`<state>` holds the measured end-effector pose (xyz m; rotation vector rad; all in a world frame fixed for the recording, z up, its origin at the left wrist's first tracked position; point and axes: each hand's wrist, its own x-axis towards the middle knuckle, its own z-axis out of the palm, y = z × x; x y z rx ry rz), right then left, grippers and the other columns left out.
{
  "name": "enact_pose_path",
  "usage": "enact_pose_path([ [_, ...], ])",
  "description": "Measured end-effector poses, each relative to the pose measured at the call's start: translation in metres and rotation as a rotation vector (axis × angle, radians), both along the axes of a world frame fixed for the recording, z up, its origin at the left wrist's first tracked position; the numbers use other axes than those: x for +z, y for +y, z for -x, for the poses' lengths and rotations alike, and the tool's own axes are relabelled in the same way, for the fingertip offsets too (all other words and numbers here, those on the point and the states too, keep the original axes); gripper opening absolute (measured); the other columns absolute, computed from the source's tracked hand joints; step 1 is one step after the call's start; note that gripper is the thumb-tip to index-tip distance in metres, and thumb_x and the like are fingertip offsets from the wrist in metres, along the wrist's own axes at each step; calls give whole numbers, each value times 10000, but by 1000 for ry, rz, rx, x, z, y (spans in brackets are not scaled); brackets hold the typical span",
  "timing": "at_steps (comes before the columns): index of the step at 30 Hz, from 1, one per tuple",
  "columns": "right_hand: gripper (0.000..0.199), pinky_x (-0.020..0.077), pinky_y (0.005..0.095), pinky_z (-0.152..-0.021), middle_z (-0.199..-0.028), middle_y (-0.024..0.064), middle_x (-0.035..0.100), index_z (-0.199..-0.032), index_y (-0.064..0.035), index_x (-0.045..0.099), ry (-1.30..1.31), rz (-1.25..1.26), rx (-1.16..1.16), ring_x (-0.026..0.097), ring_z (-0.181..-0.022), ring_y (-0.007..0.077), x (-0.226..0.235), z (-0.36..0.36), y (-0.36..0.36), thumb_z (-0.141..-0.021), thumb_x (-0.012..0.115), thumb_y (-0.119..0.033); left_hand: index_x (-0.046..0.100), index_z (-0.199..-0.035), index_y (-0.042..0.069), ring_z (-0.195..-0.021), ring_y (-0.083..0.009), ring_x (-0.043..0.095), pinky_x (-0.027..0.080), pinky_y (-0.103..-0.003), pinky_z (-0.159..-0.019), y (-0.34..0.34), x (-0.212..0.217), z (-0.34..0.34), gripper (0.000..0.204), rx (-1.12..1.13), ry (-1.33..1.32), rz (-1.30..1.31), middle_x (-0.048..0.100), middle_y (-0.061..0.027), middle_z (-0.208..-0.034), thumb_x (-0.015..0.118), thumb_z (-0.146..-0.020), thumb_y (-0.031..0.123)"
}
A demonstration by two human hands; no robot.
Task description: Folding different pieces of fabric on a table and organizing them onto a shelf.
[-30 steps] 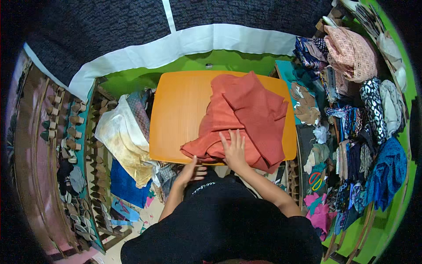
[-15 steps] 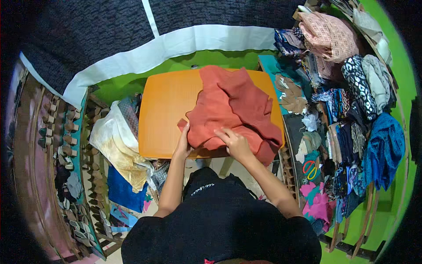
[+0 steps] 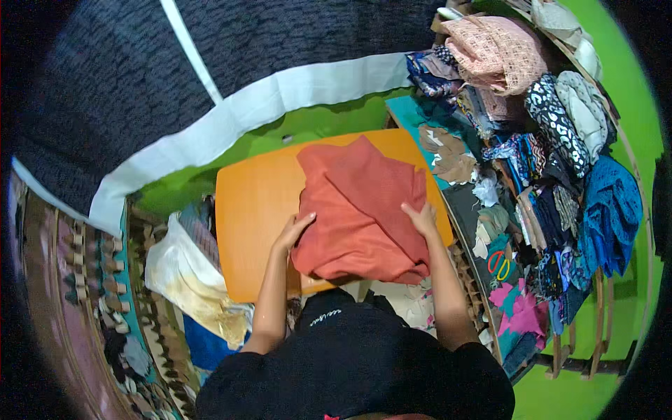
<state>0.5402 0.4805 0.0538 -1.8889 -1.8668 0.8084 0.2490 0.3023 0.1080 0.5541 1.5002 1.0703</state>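
Observation:
A rust-orange cloth (image 3: pixel 360 203) lies folded on a small orange table (image 3: pixel 252 210), covering its right half. My left hand (image 3: pixel 295 231) rests flat against the cloth's left edge, fingers apart. My right hand (image 3: pixel 421 217) presses flat on the cloth's right side near the table's right edge. Neither hand grips anything. My forearms come up from below, over my black top.
A cream cloth (image 3: pixel 183 280) lies heaped on the floor left of the table. Piles of patterned fabrics (image 3: pixel 546 140) fill the right side, with a pink lace piece (image 3: pixel 493 49) on top. Scissors with orange handles (image 3: pixel 498 264) lie at the right. A white band (image 3: pixel 280 98) runs behind.
My hands have moved apart from the cloth's near edge to its left and right sides. The cloth now lies flatter and more squared. The camera view has shifted.

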Motion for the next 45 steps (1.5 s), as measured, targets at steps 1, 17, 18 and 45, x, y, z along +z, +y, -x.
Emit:
enact_pose_path([
  [1,1007,242,407,-962,-1226,280,300,-1275,-32,235,-91,94,-55,301,-1150,383,-12,3,-7,-541,652,-582,350,-1212,-23,-1076,-233,435,360,-334,-886,5,-3,5,718,29,58,107,419,-151,-1205,603,-709,423],
  [17,1064,74,430,-1000,-1385,141,73,-1307,-59,214,459,992,-57,48,-1281,242,-26,-48,-62,-517,637,-633,545,-1016,21,-893,-246,555,436,-368,-820,43,-41,23,375,-135,-490,220,586,-112,-966,584,-699,217],
  [18,974,107,400,-992,-1358,126,171,-1282,-59,272,480,970,-95,110,-1266,209,-26,-52,-73,-551,648,-580,570,-945,26,-835,-236,564,445,-356,-782,39,-64,29,317,-175,-374,198,596,-106,-902,583,-689,212],
  [45,592,343,331,-921,-1178,91,442,-1227,-13,337,1020,-676,-860,447,-1060,234,302,-451,-413,-710,585,-163,515,-1064,11,-979,-226,516,415,-351,-833,32,199,-613,403,-1289,-742,-224,550,-107,-1053,442,-729,222],
])
